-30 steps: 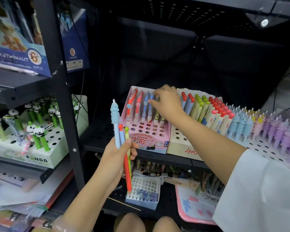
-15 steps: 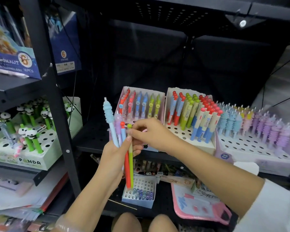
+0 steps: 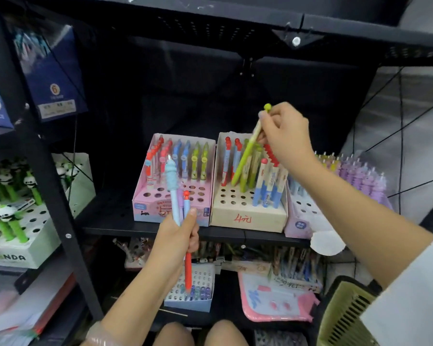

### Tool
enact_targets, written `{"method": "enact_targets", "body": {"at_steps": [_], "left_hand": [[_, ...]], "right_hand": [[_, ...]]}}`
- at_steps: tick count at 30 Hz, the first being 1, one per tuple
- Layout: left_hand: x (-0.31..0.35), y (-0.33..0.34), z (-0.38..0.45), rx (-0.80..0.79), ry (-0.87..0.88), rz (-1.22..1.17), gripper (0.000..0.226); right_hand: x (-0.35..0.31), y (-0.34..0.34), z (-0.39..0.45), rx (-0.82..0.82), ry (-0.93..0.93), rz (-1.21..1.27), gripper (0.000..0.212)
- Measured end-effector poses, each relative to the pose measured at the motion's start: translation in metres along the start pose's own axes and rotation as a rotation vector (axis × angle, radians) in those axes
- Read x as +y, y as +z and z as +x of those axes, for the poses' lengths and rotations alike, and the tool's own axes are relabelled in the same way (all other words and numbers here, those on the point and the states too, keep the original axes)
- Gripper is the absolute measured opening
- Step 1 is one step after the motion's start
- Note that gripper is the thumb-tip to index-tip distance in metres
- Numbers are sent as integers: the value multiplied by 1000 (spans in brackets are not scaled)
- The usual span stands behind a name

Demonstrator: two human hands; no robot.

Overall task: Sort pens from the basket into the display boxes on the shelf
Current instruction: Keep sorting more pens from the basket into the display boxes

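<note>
My right hand (image 3: 284, 132) pinches a green pen (image 3: 245, 156) near its round green cap and holds it slanted over the cream display box (image 3: 248, 216), its tip down among the green pens there. My left hand (image 3: 176, 239) grips a small bunch of pens in front of the pink display box (image 3: 170, 211): a light blue pen (image 3: 172, 188) with a ribbed top and a red pen (image 3: 187, 268) that sticks out below my fist. A green basket (image 3: 345, 318) shows at the lower right.
A white box (image 3: 308, 216) of blue and purple pens stands right of the cream box. A white panda-pen box (image 3: 23, 248) sits on the left shelf behind a black upright post (image 3: 58, 211). Below are a small blue box (image 3: 190, 295) and a pink pouch (image 3: 278, 300).
My right hand left the pink box, went to the bunch in my left hand, drew the green pen out and carried it up and right over the cream box.
</note>
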State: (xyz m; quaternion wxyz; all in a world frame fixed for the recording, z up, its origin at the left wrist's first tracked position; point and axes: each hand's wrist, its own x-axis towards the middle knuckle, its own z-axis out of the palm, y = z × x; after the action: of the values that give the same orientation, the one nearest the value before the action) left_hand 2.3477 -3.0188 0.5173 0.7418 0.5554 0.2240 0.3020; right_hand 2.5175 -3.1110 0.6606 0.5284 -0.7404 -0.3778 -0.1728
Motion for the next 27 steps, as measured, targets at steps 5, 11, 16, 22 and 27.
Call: {"method": "enact_targets", "body": {"at_steps": [5,11,16,22,27], "left_hand": [[3,9,-3,-50,-15,-43,28],[4,9,-2,-55,-37,-45,27],[3,13,0,-56,-41,-51,27],[-1,17,-1,-73,-43,-33,24],[-1,16,-1,-75,-31,-74,20]], "right_hand": [[16,-6,21,-64,-59,-287,18],[35,-1,12,-163,-41,-434,20],[32,-3,17,-263,-5,-466,13],[35,-8,15,-266,14,-497,23],[31,-11,15,-402,33,-604,25]]}}
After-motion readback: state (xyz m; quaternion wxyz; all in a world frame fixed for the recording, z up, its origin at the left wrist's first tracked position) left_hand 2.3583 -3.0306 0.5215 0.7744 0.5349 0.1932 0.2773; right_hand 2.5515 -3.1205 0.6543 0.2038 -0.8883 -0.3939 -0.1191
